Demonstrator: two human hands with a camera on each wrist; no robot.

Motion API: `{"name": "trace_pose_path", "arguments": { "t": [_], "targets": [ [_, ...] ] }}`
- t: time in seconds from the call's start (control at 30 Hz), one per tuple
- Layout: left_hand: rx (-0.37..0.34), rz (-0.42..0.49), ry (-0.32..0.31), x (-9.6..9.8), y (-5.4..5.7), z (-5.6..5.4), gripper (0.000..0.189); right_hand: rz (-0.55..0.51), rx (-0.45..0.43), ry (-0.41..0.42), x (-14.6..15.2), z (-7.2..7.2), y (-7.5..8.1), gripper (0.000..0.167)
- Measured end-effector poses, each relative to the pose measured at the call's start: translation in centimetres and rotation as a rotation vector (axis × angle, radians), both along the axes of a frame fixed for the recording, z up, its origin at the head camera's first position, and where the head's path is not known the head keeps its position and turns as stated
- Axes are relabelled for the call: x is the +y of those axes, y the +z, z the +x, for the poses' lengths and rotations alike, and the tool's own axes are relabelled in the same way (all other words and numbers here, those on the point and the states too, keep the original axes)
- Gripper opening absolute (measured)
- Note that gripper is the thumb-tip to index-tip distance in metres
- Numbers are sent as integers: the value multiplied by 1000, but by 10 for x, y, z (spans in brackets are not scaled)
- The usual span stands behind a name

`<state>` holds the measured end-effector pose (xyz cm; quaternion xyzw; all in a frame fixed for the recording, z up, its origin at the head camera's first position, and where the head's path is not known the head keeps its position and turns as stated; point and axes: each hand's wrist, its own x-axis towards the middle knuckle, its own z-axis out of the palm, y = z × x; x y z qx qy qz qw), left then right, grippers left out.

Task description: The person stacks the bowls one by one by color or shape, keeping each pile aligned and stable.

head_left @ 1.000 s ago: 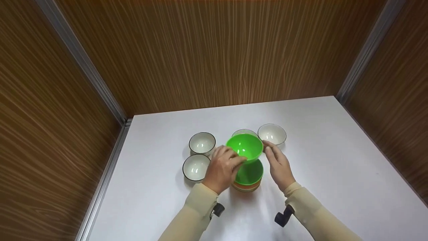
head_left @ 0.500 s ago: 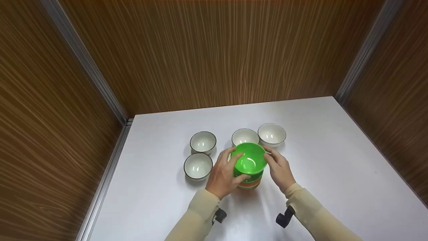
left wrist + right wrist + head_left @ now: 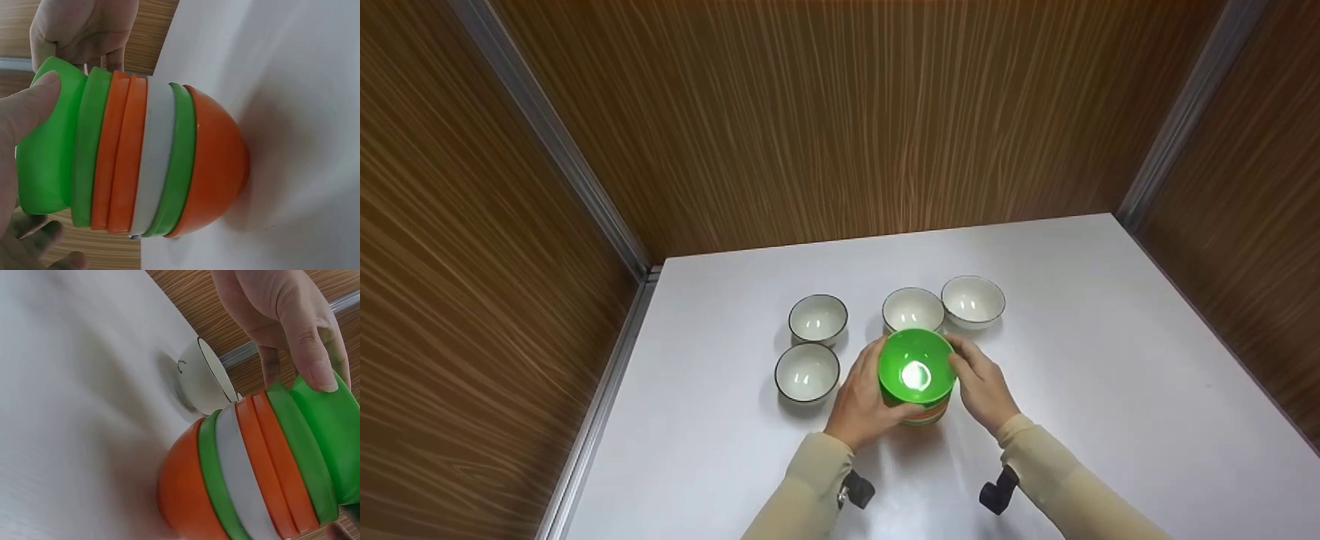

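Note:
A bright green bowl (image 3: 911,360) stands at the top of a nested stack, its lower part inside the bowl beneath. My left hand (image 3: 859,405) grips its left side, thumb in front and fingers behind. On the opposite side my right hand (image 3: 986,390) holds it near the rim, the thumb (image 3: 323,374) pressing on the wall. Below it in the left wrist view come a darker green bowl (image 3: 90,152), two orange bowls, a whitish bowl (image 3: 157,157), another green bowl (image 3: 179,163) and a bottom orange bowl (image 3: 216,163) on the table.
Two white bowls with dark rims, the nearer bowl (image 3: 807,373) and the farther bowl (image 3: 817,318), stand left of the stack. Behind it are two more white bowls, a middle bowl (image 3: 913,309) and a right bowl (image 3: 973,300). Wood-grain panels (image 3: 877,112) enclose the white table (image 3: 1110,360).
The green bowl has come down toward me from above the stack and now sits into its top. The right hand has closed in on its rim, and the left has shifted round its side.

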<state>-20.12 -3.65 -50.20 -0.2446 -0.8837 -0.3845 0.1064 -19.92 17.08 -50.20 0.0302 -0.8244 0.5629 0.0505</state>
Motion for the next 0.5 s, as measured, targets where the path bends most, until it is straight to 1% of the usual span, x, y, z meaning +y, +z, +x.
{"name": "trace_pose_path", "arguments": {
  "t": [0.13,0.27,0.4,0.5],
  "targets": [
    [-47,8,8,-1,-4,-2,111,25,4,13,-1,-3,-2,39],
    [-83,16,9,0,-6,-3,112,23,-19,21,-1,-4,-5,41],
    [-96,14,9,0,-9,-3,111,14,-41,26,-1,-5,-9,41],
    [-85,10,5,1,-11,-4,110,10,-49,35,0,-5,-10,41]
  ]
}}
